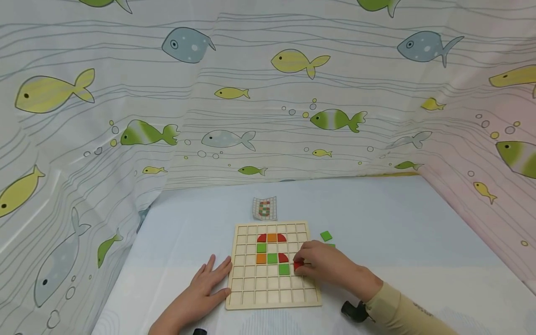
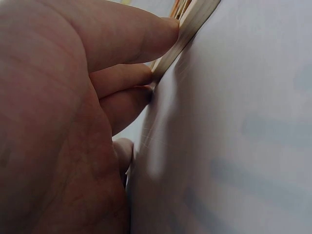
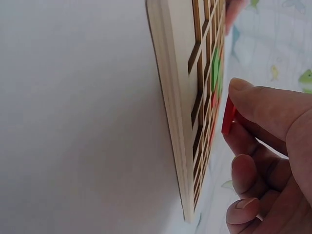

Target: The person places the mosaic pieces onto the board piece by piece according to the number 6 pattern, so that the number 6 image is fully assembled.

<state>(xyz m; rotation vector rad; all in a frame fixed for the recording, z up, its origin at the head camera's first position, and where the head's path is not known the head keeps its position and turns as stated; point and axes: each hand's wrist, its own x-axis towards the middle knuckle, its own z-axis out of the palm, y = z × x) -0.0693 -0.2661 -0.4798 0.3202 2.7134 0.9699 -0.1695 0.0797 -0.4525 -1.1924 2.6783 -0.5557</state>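
Observation:
A light wooden grid board (image 1: 251, 284) lies on the table, with several coloured tiles in its upper and middle cells: red quarter-rounds (image 1: 282, 238), orange squares (image 1: 261, 258) and green squares (image 1: 284, 269). My right hand (image 1: 320, 260) pinches a red tile (image 3: 227, 116) between thumb and finger, over the right part of the board. In the right wrist view that tile stands edge-on, just off the grid. On the board's left side rests my left hand (image 1: 207, 284), fingers spread, thumb and fingertips at the edge. Its palm fills much of the left wrist view.
Behind the board lies a small printed card (image 1: 264, 208) showing a coloured grid pattern. A green square tile (image 1: 326, 236) lies right of the board, with another green tile (image 1: 331, 245) partly hidden by my right hand. A fish-print curtain (image 1: 268, 107) surrounds the table.

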